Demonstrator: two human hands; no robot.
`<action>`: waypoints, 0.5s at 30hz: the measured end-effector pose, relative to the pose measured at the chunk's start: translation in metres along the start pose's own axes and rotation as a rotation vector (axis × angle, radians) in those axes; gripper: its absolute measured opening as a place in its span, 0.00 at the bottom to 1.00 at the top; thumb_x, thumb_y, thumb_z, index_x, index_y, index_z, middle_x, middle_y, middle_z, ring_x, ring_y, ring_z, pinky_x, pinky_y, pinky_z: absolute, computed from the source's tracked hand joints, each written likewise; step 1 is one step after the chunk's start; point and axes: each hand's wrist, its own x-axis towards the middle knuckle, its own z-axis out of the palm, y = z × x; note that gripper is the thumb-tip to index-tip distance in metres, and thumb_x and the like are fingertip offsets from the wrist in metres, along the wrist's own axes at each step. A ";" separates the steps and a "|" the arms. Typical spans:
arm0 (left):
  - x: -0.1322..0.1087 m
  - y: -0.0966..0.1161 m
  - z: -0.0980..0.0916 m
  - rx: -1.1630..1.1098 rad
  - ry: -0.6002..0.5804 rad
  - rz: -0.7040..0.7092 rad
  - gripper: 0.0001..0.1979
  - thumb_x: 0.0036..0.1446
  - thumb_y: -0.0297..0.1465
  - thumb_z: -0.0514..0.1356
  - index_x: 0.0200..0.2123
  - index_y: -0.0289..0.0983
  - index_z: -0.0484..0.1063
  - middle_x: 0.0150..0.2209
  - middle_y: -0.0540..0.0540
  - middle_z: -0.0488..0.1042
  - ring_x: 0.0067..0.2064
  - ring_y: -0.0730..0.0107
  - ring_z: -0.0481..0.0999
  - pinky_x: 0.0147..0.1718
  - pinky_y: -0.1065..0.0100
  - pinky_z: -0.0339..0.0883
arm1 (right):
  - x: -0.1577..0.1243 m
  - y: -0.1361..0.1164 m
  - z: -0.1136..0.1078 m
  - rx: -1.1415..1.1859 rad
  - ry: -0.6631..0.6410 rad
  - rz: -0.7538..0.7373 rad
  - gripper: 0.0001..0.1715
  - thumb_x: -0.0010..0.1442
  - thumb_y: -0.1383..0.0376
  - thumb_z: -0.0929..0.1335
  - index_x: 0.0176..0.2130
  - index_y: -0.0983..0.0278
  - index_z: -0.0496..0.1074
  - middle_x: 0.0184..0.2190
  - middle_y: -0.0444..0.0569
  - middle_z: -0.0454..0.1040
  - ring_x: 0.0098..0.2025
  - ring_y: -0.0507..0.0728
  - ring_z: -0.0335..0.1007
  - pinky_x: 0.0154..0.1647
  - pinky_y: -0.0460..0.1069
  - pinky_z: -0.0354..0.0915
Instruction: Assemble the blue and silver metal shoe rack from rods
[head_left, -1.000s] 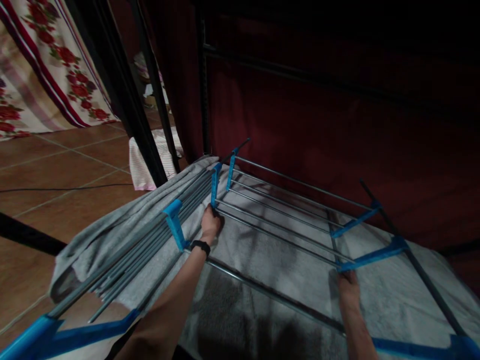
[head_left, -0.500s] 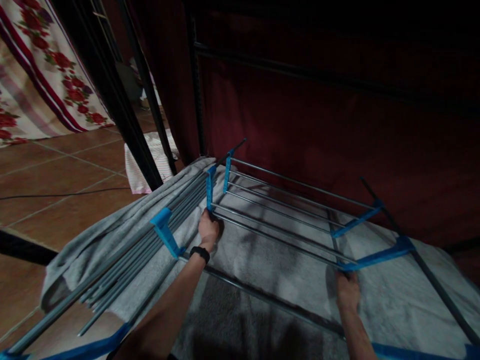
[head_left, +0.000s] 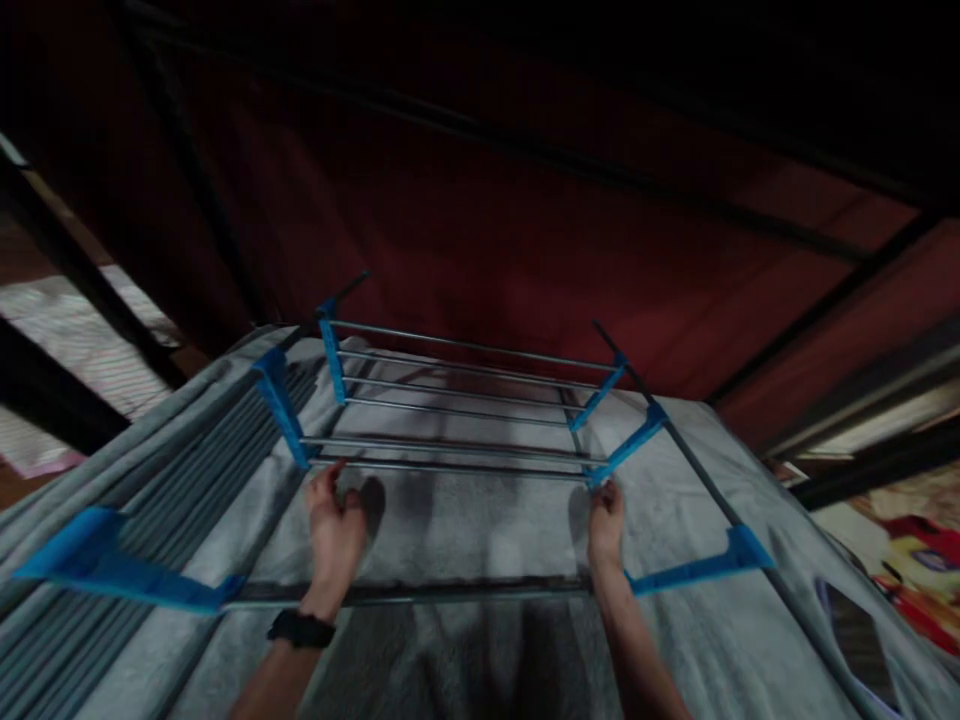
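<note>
A grey towel lies spread over a clothes drying rack with metal rails and blue plastic brackets. My left hand, with a black band on its wrist, rests on the towel just below the nearest pair of rails, its fingers curled and pinching the cloth. My right hand is closed on the towel beside the end of a blue bracket. Both forearms cross over a lower rail.
A dark red cloth wall with black frame bars stands right behind the rack. The rack's folded wing of rails slopes down at the left. Patterned fabric lies on the floor at the right, pale cloth at the left.
The view has swung to the right and now faces the rack squarely. My left hand has come down from the blue bracket onto the towel. My right hand stays at the right bracket.
</note>
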 end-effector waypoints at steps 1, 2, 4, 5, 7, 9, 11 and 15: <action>-0.007 0.013 0.000 -0.045 -0.050 0.078 0.18 0.56 0.28 0.53 0.50 0.37 0.72 0.50 0.39 0.74 0.55 0.51 0.72 0.58 0.49 0.66 | -0.008 -0.003 0.003 -0.023 0.046 -0.022 0.31 0.46 0.59 0.65 0.50 0.62 0.71 0.48 0.53 0.74 0.53 0.62 0.68 0.60 0.60 0.62; -0.012 0.026 0.000 -0.092 -0.099 0.149 0.16 0.57 0.28 0.52 0.47 0.38 0.73 0.48 0.40 0.75 0.52 0.53 0.74 0.56 0.51 0.67 | -0.015 -0.005 0.006 -0.050 0.071 -0.048 0.32 0.47 0.59 0.64 0.52 0.63 0.70 0.52 0.55 0.72 0.56 0.63 0.66 0.62 0.60 0.59; -0.014 0.053 0.002 -0.163 -0.173 0.251 0.14 0.60 0.29 0.51 0.44 0.39 0.75 0.44 0.43 0.77 0.49 0.57 0.76 0.54 0.55 0.69 | -0.027 -0.012 0.011 -0.080 0.094 -0.087 0.33 0.49 0.60 0.64 0.55 0.64 0.68 0.57 0.57 0.68 0.60 0.63 0.63 0.65 0.60 0.56; -0.011 0.067 0.004 -0.186 -0.201 0.276 0.14 0.61 0.30 0.51 0.44 0.39 0.75 0.43 0.43 0.78 0.48 0.58 0.76 0.52 0.57 0.70 | -0.030 -0.017 0.013 -0.078 0.093 -0.101 0.33 0.51 0.60 0.63 0.56 0.64 0.68 0.57 0.58 0.68 0.60 0.63 0.63 0.65 0.60 0.56; 0.001 0.095 0.014 -0.221 -0.275 0.287 0.14 0.61 0.30 0.52 0.44 0.39 0.76 0.43 0.44 0.79 0.47 0.60 0.78 0.50 0.60 0.71 | -0.031 -0.030 0.016 -0.044 0.086 -0.136 0.31 0.53 0.60 0.62 0.56 0.65 0.68 0.56 0.59 0.69 0.58 0.63 0.65 0.63 0.60 0.58; 0.018 0.123 0.032 -0.226 -0.404 0.291 0.15 0.61 0.31 0.52 0.46 0.37 0.76 0.43 0.43 0.80 0.45 0.61 0.79 0.48 0.61 0.72 | -0.024 -0.045 0.020 -0.014 0.047 -0.197 0.29 0.54 0.61 0.62 0.55 0.65 0.69 0.53 0.57 0.71 0.54 0.62 0.68 0.60 0.60 0.62; 0.035 0.150 0.059 -0.149 -0.607 0.343 0.17 0.63 0.31 0.50 0.48 0.37 0.76 0.43 0.42 0.81 0.44 0.60 0.79 0.47 0.62 0.72 | -0.008 -0.061 0.027 -0.035 -0.029 -0.244 0.28 0.54 0.63 0.61 0.53 0.65 0.70 0.52 0.56 0.73 0.53 0.61 0.69 0.59 0.59 0.63; 0.054 0.182 0.129 0.135 -1.004 0.662 0.17 0.63 0.28 0.51 0.47 0.37 0.78 0.50 0.39 0.80 0.51 0.57 0.78 0.55 0.60 0.67 | 0.039 -0.087 0.045 -0.265 -0.192 -0.185 0.29 0.52 0.68 0.62 0.52 0.68 0.73 0.52 0.59 0.73 0.59 0.65 0.66 0.64 0.60 0.60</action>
